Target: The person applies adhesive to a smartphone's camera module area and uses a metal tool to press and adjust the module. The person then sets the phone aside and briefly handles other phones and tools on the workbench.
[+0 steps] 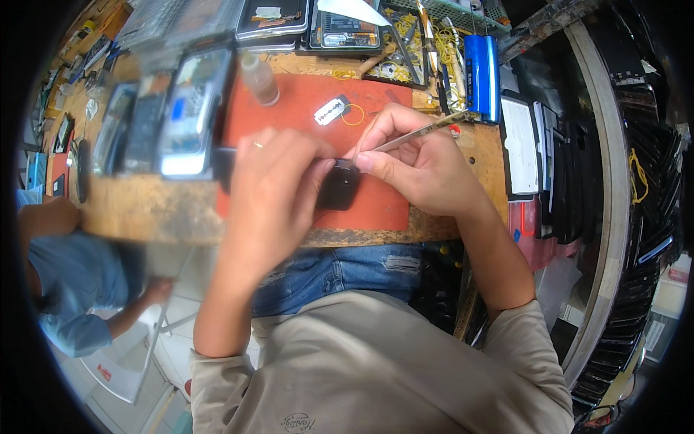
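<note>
My left hand (271, 177) is closed on a dark phone (338, 189) over the red mat (383, 206), covering its middle. Slim metal tweezers (426, 132) lie across the fingers of my right hand (419, 163), pointing up to the right. The thumb and fingertips of that hand pinch together at the phone's upper right corner. Whether they also grip something small there, I cannot make out. Beyond my hands, a razor blade (329, 111) and a yellow rubber band (353, 114) rest on the mat.
A clear bottle (260, 79) stands at the mat's far left. Trays with phone parts (189, 119) line the left. A blue cylinder (482, 78) stands beside a tool tray (412, 43) at the back. Stacked dark panels (546, 166) sit at right. Another person (79, 275) sits at left.
</note>
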Motion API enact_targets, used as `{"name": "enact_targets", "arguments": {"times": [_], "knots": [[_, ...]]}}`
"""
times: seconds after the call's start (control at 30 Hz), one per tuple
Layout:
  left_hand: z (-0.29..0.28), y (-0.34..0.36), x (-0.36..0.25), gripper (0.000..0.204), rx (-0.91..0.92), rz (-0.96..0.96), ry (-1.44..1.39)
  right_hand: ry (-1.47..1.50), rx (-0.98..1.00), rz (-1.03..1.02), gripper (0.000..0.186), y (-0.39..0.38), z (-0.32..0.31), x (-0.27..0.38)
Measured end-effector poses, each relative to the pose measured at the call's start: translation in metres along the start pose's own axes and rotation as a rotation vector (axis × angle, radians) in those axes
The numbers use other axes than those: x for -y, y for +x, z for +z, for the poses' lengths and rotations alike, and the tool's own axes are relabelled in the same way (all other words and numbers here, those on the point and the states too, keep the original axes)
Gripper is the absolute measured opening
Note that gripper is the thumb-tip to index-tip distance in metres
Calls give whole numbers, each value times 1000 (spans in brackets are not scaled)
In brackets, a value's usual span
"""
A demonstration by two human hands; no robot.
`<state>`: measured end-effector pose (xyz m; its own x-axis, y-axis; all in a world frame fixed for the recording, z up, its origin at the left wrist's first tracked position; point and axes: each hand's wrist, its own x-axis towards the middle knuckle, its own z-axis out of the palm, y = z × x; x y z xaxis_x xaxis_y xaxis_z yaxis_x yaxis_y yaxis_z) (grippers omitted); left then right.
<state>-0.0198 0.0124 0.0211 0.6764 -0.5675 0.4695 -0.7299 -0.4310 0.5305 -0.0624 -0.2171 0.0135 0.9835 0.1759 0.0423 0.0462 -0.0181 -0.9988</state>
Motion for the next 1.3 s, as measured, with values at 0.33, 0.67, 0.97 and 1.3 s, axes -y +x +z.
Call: {"name": "enact_targets", "arguments": {"times": [0.33, 0.67, 0.97, 1.3], "knots": [[9, 3, 14, 14, 75, -34, -19, 19, -5, 18, 13, 18, -10, -20], [25, -2, 23, 13, 70, -60, 11, 97, -43, 164, 10, 25, -19, -21], [26, -5, 22, 14, 34, -63, -17, 97, -38, 231, 14, 27, -29, -23], [5, 14, 64, 72, -416, -413, -135, 82, -52, 271, 16, 27, -27, -21]]}}
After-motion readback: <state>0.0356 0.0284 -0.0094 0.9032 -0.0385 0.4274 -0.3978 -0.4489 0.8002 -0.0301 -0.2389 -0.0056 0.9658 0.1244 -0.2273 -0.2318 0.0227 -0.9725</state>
